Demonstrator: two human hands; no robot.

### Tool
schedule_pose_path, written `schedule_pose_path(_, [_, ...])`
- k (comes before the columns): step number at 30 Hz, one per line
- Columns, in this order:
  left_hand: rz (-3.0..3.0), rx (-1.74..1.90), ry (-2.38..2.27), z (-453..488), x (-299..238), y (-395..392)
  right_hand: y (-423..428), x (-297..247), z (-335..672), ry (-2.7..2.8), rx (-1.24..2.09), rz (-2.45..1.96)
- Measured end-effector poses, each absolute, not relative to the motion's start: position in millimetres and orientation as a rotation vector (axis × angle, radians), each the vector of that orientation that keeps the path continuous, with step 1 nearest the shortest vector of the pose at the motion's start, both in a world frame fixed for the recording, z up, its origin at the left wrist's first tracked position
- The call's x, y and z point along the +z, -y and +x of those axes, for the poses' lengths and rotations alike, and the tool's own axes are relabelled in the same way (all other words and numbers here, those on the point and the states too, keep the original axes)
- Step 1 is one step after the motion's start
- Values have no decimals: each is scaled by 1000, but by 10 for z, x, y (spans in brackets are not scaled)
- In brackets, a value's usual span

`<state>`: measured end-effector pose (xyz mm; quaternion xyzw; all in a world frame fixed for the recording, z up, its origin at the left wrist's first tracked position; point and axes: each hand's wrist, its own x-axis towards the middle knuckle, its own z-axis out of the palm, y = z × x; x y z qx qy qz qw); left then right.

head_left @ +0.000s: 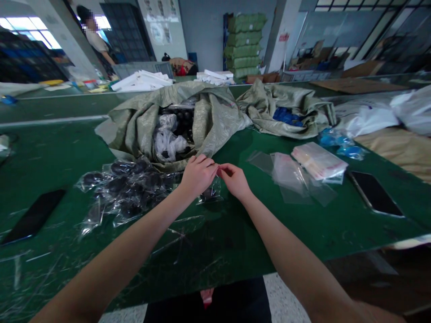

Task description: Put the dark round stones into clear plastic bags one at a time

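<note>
Over the green table, my left hand point(199, 175) and my right hand point(235, 180) meet fingertip to fingertip, both closed in a pinch. Just below them is a small clear plastic bag point(209, 194) with a dark round item inside; its upper edge runs up to my fingers, partly hidden by my left hand. To the left lies a heap of similar filled bags point(131, 190). Behind my hands, a large woven sack point(218, 119) gapes, showing black round items and white plastic. Flat empty clear bags point(291, 175) lie to the right of my right hand.
Phones lie at the left point(35, 213) and at the right point(376, 194). A second woven sack point(259, 105) holds blue items. Beside it are blue items in clear wrap point(350, 150) and white plastic sacks point(367, 116). A person point(96, 42) stands far back on the left.
</note>
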<state>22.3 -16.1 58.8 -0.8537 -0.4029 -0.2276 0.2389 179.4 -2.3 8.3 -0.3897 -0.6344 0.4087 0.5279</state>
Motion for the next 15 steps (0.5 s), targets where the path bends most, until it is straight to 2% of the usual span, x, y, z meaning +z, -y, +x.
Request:
schedule_pose_path(7, [-2348,-560,1063,240,644,169,78,150,1810,1727,641,-970])
schedule_pose_path(15, [-2363,-589,1104,247,652,133,108,173,1819,1758,618,-955])
